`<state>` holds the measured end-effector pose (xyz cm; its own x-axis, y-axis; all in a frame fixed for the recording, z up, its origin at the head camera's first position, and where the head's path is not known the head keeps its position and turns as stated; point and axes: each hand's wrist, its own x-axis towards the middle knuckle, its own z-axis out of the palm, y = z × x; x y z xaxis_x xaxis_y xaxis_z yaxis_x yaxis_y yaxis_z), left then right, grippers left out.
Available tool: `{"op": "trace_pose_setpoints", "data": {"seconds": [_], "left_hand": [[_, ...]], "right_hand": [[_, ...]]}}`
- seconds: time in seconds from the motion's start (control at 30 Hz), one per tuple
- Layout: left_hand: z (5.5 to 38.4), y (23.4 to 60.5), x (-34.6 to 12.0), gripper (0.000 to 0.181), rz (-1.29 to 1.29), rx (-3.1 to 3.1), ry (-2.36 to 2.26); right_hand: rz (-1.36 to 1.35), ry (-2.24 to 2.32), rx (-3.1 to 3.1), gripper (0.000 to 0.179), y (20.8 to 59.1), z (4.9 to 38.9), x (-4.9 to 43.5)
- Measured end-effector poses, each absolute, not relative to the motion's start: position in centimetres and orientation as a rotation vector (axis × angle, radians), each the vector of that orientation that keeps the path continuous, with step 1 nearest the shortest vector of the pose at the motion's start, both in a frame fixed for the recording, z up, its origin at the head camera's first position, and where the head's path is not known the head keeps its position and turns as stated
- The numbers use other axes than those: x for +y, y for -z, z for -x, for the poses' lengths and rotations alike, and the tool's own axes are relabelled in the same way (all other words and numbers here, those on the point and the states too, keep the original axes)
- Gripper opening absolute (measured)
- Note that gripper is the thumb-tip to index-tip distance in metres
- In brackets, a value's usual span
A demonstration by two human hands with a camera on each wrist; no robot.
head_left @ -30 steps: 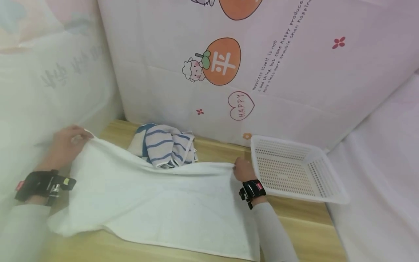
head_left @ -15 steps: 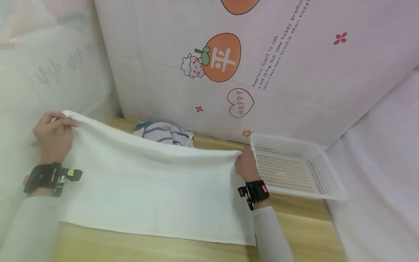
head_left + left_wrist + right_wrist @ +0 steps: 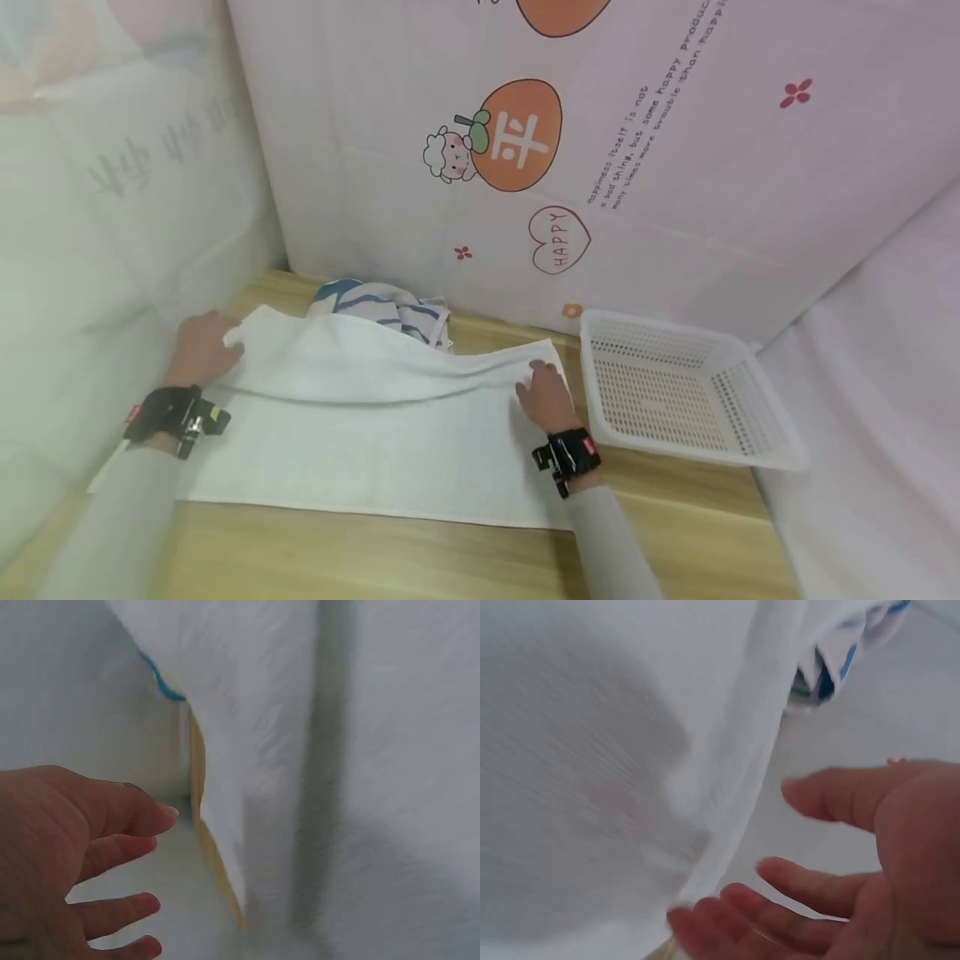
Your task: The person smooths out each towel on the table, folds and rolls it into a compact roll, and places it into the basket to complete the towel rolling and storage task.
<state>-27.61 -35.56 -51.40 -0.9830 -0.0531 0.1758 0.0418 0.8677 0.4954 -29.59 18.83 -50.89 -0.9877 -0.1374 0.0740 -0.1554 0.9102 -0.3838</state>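
Observation:
A white towel (image 3: 390, 454) lies across the wooden table, its far part raised in a loose fold that slopes back over itself. My left hand (image 3: 202, 348) is at the towel's far left corner; in the left wrist view its fingers (image 3: 116, 915) are apart and hold nothing, a small gap from the cloth. Near the far right corner is my right hand (image 3: 547, 398), its thumb and fingers (image 3: 810, 889) spread beside the towel's edge without gripping it. Behind the towel sits a crumpled blue-and-white striped towel (image 3: 375, 302), its front partly covered by the raised fold.
A white perforated plastic basket (image 3: 697, 396) stands at the right on the wooden table (image 3: 360, 558). White printed sheets (image 3: 675, 275) hang as walls at the back and both sides. Each wrist wears a black strap with a small camera.
Both hands held the towel's far corners and spread it out, the left corner lifted. Now they have let go, the left hand has moved rightward and down, and the cloth's far part is settling.

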Motion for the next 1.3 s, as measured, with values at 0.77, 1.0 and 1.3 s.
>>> {"op": "trace_pose_setpoints", "data": {"seconds": [0.77, 1.0, 1.3], "left_hand": [[23.1, 53.3, -32.3, 0.087, -0.26, -3.235, 0.835], [25.6, 51.3, -30.9, 0.082, -0.177, -3.143, 0.864], [32.5, 53.5, -32.9, 0.061, 0.013, -3.162, 0.783]], "right_hand": [[-0.103, -0.311, -3.269, 0.098, 54.4, 15.9, 21.1], [-0.331, -0.573, -3.099, 0.062, 50.7, 20.6, 20.1], [-0.322, -0.543, -3.312, 0.059, 51.5, 31.3, 18.4]]}}
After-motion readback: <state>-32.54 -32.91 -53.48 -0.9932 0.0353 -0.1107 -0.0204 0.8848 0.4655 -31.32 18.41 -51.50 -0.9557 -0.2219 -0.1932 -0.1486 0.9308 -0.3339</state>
